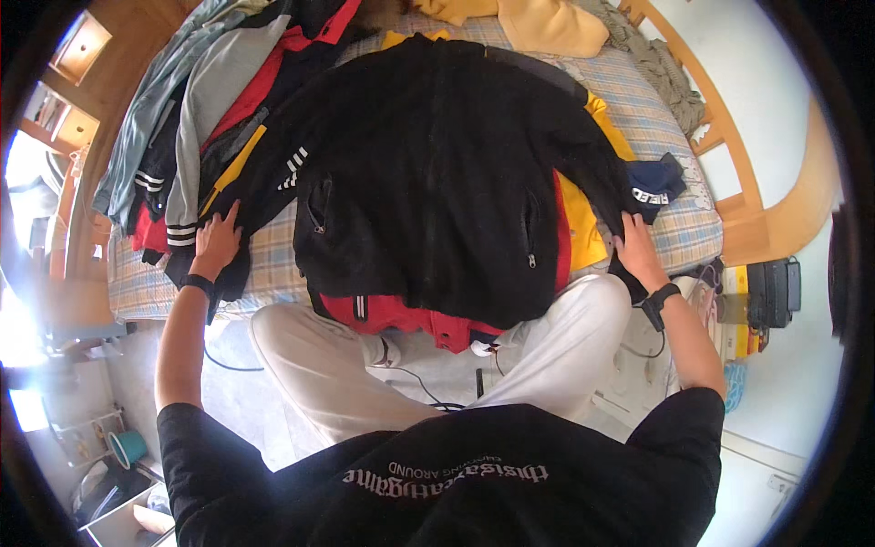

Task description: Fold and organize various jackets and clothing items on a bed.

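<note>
A black zip-up jacket (478,164) lies spread front side up before me, its closed zipper running down the middle. White stripes mark the sleeve on the left, and both pockets have zippers. My left hand (217,245) grips that sleeve low down, near the bed's front edge. On the other side, my right hand (639,249) holds the right-side sleeve (595,164) near its end. Under the jacket, a red garment (410,320) shows at the hem and a yellow one (581,225) at the right. The sleeve ends are partly hidden by my hands.
More clothes, including a grey sleeve (215,89), are heaped at the left on the plaid bedsheet (656,130). A pale yellow garment (554,24) lies at the back. A navy piece with lettering (656,181) sits at right, near the wooden bed rail (735,157). Cables (424,386) trail on the floor.
</note>
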